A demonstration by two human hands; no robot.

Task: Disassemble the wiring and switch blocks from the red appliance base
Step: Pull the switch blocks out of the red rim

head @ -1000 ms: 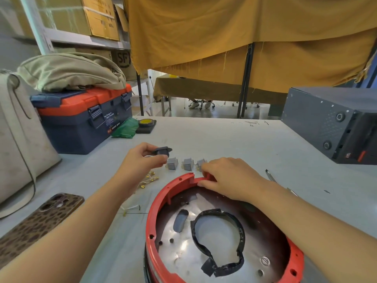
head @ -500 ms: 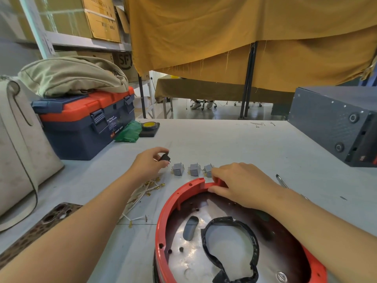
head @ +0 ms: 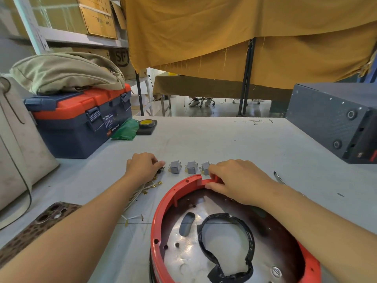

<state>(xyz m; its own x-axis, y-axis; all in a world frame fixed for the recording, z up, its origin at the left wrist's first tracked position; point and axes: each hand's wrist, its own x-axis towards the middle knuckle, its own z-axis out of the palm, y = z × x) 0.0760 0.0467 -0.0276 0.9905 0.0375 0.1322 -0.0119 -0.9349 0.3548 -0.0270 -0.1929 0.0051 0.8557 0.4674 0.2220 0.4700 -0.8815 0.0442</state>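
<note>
The left hand [head: 142, 166] is pinching a dark switch part [head: 162, 170] onto the table [head: 234, 144] beside three grey switch blocks [head: 191, 167], extending the row, while the right hand [head: 234, 180] is gripping the red appliance base [head: 183, 190] rim to steady it.

A workshop: toolbox [head: 81, 121] on workbench [head: 224, 144], boxed shelving [head: 67, 23] behind.

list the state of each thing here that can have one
toolbox: lid shut, latches down, bag on top
red appliance base: open, inside bare except a black ring
three grey switch blocks: out of the base, in a row on the table
left hand: fingers pinch a small dark part at the table
right hand: fingers curled over the base rim
</note>
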